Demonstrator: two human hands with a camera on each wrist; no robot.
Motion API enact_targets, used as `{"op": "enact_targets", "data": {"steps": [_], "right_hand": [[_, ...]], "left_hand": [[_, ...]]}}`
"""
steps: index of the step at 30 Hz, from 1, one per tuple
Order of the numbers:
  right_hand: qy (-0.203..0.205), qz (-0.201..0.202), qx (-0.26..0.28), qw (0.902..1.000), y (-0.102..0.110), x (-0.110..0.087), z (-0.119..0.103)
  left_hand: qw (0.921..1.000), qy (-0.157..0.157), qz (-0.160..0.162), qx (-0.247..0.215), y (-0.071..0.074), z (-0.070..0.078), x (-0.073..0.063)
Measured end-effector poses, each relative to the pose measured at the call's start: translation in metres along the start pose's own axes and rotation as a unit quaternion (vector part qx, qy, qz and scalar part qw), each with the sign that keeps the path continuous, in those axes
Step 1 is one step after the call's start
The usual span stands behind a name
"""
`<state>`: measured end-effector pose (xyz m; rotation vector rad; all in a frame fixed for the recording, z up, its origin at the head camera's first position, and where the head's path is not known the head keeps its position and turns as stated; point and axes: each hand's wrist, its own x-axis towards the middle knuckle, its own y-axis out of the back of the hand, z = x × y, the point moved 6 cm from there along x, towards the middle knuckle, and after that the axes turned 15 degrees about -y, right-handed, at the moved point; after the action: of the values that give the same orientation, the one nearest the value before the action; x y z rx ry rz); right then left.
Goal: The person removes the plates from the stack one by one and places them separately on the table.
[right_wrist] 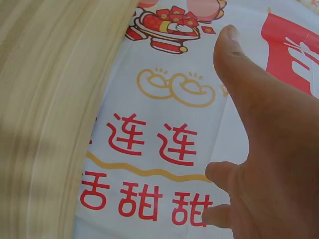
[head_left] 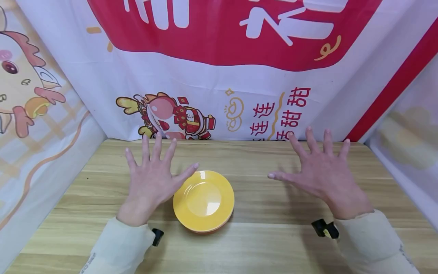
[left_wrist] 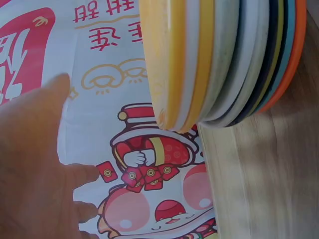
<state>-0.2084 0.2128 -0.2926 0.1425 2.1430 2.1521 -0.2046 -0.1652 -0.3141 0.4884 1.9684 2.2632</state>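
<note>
A stack of plates (left_wrist: 234, 59) stands on the wooden table, with a yellow plate (head_left: 204, 201) on top. Seen from the side in the left wrist view, its rims are yellow, white, grey, dark, teal and, at the bottom, orange. My left hand (head_left: 150, 182) hovers just left of the stack, fingers spread wide, its thumb overlapping the plate's upper left rim in the head view. Over the table's right side, my right hand (head_left: 321, 175) is held with fingers spread and holds nothing. It is well apart from the plates.
The wooden table (head_left: 267, 243) runs back to a white cloth (head_left: 212, 80) printed in red with characters and cartoon figures. More printed cloth (head_left: 51, 114) hangs along the left side, and a pale cloth (head_left: 407, 125) along the right. Small black devices sit at both wrists.
</note>
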Motion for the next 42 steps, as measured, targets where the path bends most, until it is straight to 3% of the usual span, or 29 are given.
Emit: {"op": "enact_targets", "data": {"steps": [5, 7, 9, 11, 15, 19, 21, 25, 29, 36, 42], "right_hand": [[0.019, -0.041, -0.001, 0.999, -0.009, -0.002, -0.001], [0.032, -0.058, 0.012, 0.9977, -0.014, -0.002, -0.004], [0.044, -0.07, 0.036, 0.996, -0.021, -0.003, -0.009], [0.051, -0.075, 0.062, 0.994, -0.026, -0.003, -0.015], [0.056, -0.068, 0.101, 0.991, -0.036, -0.004, -0.026], [0.055, -0.069, 0.157, 0.9836, -0.049, -0.006, -0.036], [0.055, -0.078, 0.199, 0.9753, -0.056, -0.007, -0.043], [0.062, -0.094, 0.285, 0.9518, -0.068, -0.01, -0.06], [0.068, -0.113, 0.35, 0.9275, -0.078, -0.014, -0.076], [0.063, -0.151, 0.425, 0.8903, -0.094, -0.021, -0.097], [0.045, -0.156, 0.446, 0.8802, -0.103, -0.024, -0.108]], "left_hand": [[0.9995, 0.002, -0.016, -0.028, -0.006, -0.001, -0.004], [0.9968, 0.007, -0.029, -0.074, -0.014, -0.002, -0.006], [0.9887, 0.017, -0.046, -0.142, -0.024, -0.006, -0.01], [0.9741, 0.029, -0.064, -0.215, -0.036, -0.011, -0.015], [0.9292, 0.048, -0.1, -0.352, -0.058, -0.019, -0.026], [0.8873, 0.055, -0.117, -0.443, -0.073, -0.023, -0.036], [0.8683, 0.052, -0.117, -0.479, -0.078, -0.024, -0.04], [0.8385, 0.026, -0.112, -0.533, -0.087, -0.025, -0.049], [0.8244, -0.003, -0.097, -0.558, -0.091, -0.025, -0.057], [0.8107, -0.025, -0.081, -0.579, -0.097, -0.024, -0.064], [0.7882, -0.059, -0.085, -0.607, -0.095, -0.019, -0.063]]}}
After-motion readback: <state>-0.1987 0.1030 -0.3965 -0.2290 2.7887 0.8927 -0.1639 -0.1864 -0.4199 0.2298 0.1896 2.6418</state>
